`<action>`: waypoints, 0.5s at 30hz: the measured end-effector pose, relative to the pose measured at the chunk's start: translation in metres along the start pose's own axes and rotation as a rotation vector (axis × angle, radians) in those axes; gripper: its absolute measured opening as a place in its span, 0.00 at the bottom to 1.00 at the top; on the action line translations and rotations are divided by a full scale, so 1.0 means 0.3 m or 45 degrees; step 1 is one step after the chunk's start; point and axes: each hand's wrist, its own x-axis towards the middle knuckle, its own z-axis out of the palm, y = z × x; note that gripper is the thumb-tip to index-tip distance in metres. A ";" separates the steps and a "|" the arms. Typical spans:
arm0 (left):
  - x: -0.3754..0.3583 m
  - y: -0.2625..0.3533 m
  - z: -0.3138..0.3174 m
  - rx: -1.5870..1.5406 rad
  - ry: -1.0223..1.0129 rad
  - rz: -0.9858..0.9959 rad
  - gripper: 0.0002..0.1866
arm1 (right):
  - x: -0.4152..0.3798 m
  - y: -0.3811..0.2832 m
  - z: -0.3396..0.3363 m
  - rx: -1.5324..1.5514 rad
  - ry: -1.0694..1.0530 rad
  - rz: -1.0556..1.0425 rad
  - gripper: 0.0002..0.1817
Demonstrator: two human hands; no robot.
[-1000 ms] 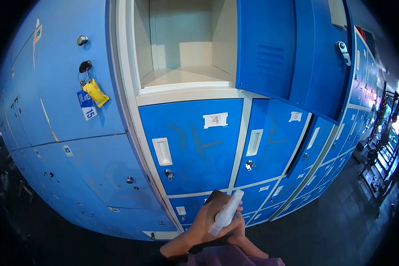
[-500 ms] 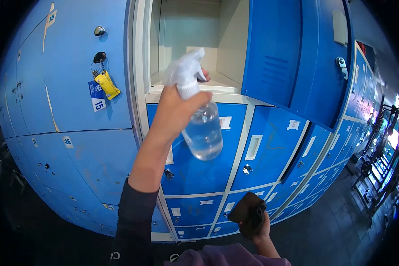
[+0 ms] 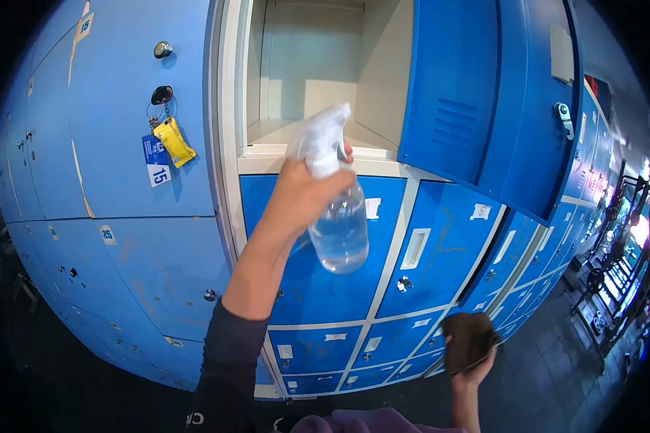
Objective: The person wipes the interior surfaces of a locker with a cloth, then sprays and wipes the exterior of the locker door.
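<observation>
My left hand [image 3: 305,196] is wrapped around the neck of a clear spray bottle [image 3: 341,234] with a white trigger head. The bottle is tilted slightly and partly filled with clear liquid. It is held just below and in front of an open locker compartment [image 3: 312,94] with pale inner walls. Low on the right, my right hand [image 3: 477,374] grips a folded dark brown cloth [image 3: 469,342]. The blue locker door [image 3: 477,94] stands swung open to the right, showing its vents and metal latch.
Light blue lockers [image 3: 115,166] fill the left side, with keys and a yellow tag [image 3: 173,142] hanging from one lock. Closed blue lockers [image 3: 404,252] lie below the compartment. Gym equipment [image 3: 614,267] stands on the dark floor [image 3: 534,382] at the far right.
My left hand and the spray bottle have moved down and slightly right. My right hand with the cloth has shifted to the right. The view has turned a little.
</observation>
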 end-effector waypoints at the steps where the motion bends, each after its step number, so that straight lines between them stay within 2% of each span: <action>1: -0.031 -0.005 -0.012 0.014 -0.006 0.009 0.25 | 0.015 -0.025 0.034 -0.042 -0.061 -0.140 0.29; 2: -0.063 -0.013 -0.027 0.025 -0.015 0.015 0.28 | 0.036 -0.046 0.066 -0.015 -0.179 -0.271 0.29; 3: -0.097 -0.025 -0.050 -0.023 -0.036 -0.009 0.30 | 0.064 -0.087 0.061 -0.175 -0.412 -0.381 0.30; 4: -0.134 -0.039 -0.078 -0.075 -0.059 -0.035 0.32 | 0.085 -0.102 0.097 -0.164 -0.306 -0.624 0.32; 5: -0.167 -0.053 -0.107 -0.127 -0.087 -0.057 0.34 | 0.141 -0.149 0.059 -0.250 -0.559 -0.798 0.31; 6: -0.203 -0.056 -0.130 -0.151 -0.080 -0.081 0.34 | 0.187 -0.197 0.092 -0.328 -0.995 -0.885 0.29; 8: -0.262 -0.030 -0.181 -0.190 -0.075 -0.125 0.32 | 0.286 -0.261 0.095 -0.911 -0.872 -1.440 0.30; 10: -0.295 -0.015 -0.240 -0.254 -0.137 -0.163 0.26 | 0.364 -0.283 0.358 -2.061 -0.660 -2.142 0.32; 13: -0.337 0.007 -0.330 -0.254 -0.209 -0.249 0.24 | 0.317 -0.092 0.996 -2.289 -0.804 -2.686 0.35; 15: -0.350 0.009 -0.372 -0.231 -0.228 -0.278 0.24 | 0.366 0.054 1.123 -2.538 -0.805 -2.794 0.34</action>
